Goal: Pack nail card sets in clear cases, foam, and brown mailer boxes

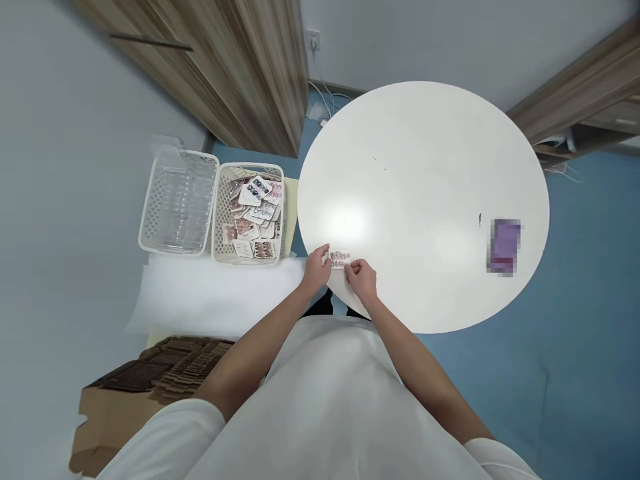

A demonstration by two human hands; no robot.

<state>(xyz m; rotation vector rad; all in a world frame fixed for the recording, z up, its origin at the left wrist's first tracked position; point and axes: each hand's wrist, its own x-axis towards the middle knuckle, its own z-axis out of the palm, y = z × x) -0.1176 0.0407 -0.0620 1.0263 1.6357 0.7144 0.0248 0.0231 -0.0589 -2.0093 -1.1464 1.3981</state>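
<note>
A small white card of press-on nails [340,255], with two rows of shiny pinkish-silver nails, is at the near left edge of the round white table [425,167]. My left hand [317,268] holds the card's left edge, fingers curled about it. At the lower right corner of the same card, my right hand [362,279] pinches with thumb and fingertips. Whether the card rests flat on the tabletop or is slightly raised, I cannot tell.
Left of the table, a white basket [217,227] holds many nail cards [254,210]. Beside it, another basket [145,223] holds clear plastic cases [183,200]. White sheeting [200,293] and brown cardboard [115,413] lie nearer. A blurred purple item [504,247] lies on the table's right.
</note>
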